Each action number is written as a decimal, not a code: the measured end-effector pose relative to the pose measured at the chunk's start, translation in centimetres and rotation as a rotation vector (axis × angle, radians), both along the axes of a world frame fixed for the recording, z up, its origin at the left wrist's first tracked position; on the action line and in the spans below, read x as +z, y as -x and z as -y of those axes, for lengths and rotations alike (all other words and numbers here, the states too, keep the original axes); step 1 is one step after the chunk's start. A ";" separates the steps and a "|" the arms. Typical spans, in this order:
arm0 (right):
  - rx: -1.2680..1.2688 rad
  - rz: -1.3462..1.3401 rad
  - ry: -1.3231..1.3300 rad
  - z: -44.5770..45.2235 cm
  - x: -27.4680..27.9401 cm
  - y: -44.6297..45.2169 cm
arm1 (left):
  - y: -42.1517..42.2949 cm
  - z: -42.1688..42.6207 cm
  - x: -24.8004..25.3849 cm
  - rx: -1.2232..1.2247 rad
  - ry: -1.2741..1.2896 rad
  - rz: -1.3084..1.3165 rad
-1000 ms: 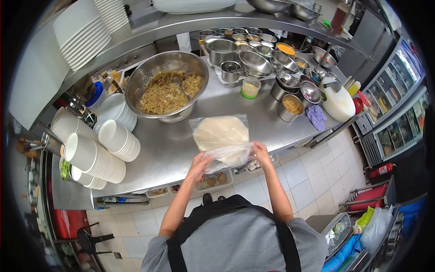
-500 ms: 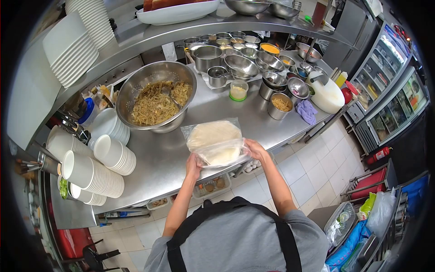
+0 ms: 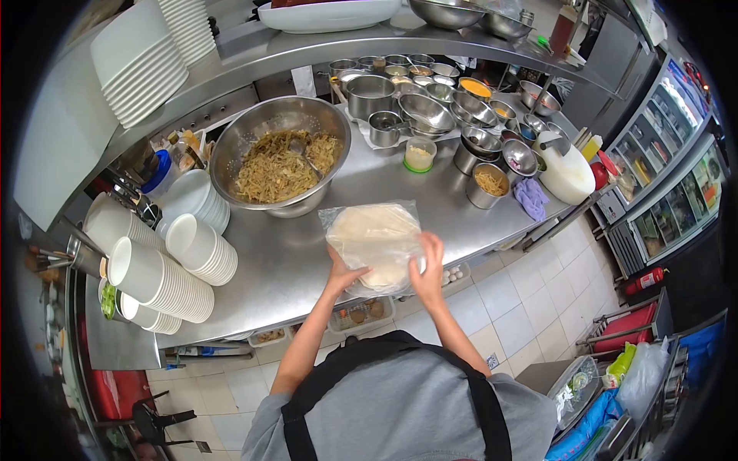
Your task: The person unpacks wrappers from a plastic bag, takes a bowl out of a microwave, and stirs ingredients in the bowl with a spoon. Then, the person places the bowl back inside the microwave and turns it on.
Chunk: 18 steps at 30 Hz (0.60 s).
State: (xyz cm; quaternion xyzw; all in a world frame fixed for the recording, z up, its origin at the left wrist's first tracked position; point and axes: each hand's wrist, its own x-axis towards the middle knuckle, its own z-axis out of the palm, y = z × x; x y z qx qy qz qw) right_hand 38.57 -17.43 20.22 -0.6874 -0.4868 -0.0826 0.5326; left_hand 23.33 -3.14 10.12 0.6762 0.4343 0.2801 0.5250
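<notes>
A clear plastic bag [image 3: 388,251] holds a stack of round, pale, thin dough sheets [image 3: 374,224]. It is held over the front edge of the steel counter [image 3: 265,265]. My left hand [image 3: 344,273] grips the bag's lower left side, with the thumb lying across the top. At the right edge, my right hand [image 3: 428,269] has thumb and fingers bent around the plastic; its fingertips are slightly blurred. Behind the bag stands a large steel bowl [image 3: 223,173] of cooked shredded filling [image 3: 284,173] with a spoon in it.
Stacked white bowls [image 3: 157,280] occupy the left end. A green-based tub [image 3: 419,156], a steel pot of shredded food [image 3: 486,188] and a purple cloth [image 3: 530,198] sit to the right. A steel shelf [image 3: 369,52] crosses overhead. Egg and vegetable containers [image 3: 361,313] are below.
My right hand has shifted from the bag's lower right corner to a more upright position against its right edge. My left thumb now reaches farther over the bag. The camera view has shifted slightly.
</notes>
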 end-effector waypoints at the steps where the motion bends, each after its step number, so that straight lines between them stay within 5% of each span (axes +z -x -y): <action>1: 0.120 0.059 0.014 0.8 0.3 1.5 | -0.2 -0.3 -1.2 0.051 -0.068 0.016; 5: 0.587 -0.225 0.477 0.8 -1.8 4.6 | -0.4 -2.6 -1.1 0.090 -0.050 -0.110; 8: 0.439 -0.135 0.799 -3.2 -4.5 3.0 | -0.1 -2.4 -1.2 0.079 -0.080 -0.066; 12: 0.630 -0.090 0.594 -5.5 -7.3 1.5 | -0.9 -2.6 -0.7 0.074 -0.179 0.119; 16: 0.709 -0.188 0.805 -6.3 -5.7 -0.6 | -1.2 -4.7 -1.5 -0.017 0.261 0.215; 18: 0.706 -0.224 0.816 -6.7 -6.3 -0.8 | -0.4 -4.1 0.9 -0.017 0.735 0.399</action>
